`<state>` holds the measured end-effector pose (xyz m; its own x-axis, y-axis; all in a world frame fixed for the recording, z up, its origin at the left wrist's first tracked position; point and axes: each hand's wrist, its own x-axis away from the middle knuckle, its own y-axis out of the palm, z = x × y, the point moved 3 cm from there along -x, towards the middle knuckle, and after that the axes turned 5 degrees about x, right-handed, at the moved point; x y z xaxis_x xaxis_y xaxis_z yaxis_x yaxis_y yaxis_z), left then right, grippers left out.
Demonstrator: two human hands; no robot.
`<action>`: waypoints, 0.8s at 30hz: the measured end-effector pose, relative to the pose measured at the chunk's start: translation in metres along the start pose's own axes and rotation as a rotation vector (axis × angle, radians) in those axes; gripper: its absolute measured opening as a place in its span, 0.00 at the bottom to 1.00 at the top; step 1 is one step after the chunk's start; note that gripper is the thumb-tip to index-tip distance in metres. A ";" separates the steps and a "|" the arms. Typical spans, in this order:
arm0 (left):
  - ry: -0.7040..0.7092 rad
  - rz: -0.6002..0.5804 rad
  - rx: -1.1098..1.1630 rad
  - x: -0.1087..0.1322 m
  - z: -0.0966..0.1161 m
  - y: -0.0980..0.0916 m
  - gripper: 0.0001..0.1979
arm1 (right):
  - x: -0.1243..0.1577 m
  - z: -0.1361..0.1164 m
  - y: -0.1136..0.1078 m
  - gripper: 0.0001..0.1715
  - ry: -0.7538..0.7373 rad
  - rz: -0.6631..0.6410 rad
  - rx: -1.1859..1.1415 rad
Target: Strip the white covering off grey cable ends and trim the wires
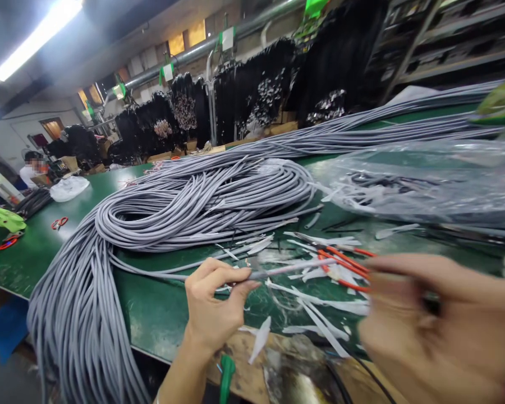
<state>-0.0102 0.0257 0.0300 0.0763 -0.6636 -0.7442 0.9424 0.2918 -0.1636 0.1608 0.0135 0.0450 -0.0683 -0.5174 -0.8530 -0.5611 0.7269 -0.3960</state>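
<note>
My left hand (214, 297) pinches a grey cable (160, 275) between thumb and fingertips, near the cable's end. Beyond the fingertips, a paler, thinner length (298, 267) of it points right toward the red-orange handles. My right hand (437, 320) is large and smeared by motion at the right, its fingers curled; whether it grips anything cannot be made out. Just left of its fingertips are the red-orange handles (345, 266) of a hand tool, seemingly on the table among white strips (324, 325). Its exact kind is unclear.
A big looped bundle of grey cables (206, 207) covers the green table (147, 320) and hangs over its front edge. Clear plastic (437, 179) lies at right. Red-handled scissors (59, 223) rest far left. A green handle (226, 376) stands below. Another person (33, 168) is in the background.
</note>
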 end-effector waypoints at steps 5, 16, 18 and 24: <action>0.054 0.001 -0.060 0.000 0.004 0.001 0.03 | -0.007 -0.018 0.001 0.11 -0.468 -0.022 0.205; 0.010 -0.083 -0.052 0.000 0.005 -0.001 0.02 | -0.009 -0.016 0.002 0.10 -0.537 -0.101 0.184; -0.006 -0.112 -0.059 -0.001 0.005 -0.001 0.03 | -0.010 -0.015 0.002 0.09 -0.497 -0.116 0.140; 0.019 -0.120 -0.070 0.000 0.004 -0.001 0.03 | -0.013 -0.018 0.003 0.06 -0.442 -0.081 0.115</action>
<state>-0.0100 0.0227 0.0334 -0.0419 -0.6836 -0.7286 0.9194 0.2591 -0.2960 0.1455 0.0141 0.0610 0.3444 -0.3507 -0.8709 -0.4529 0.7505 -0.4813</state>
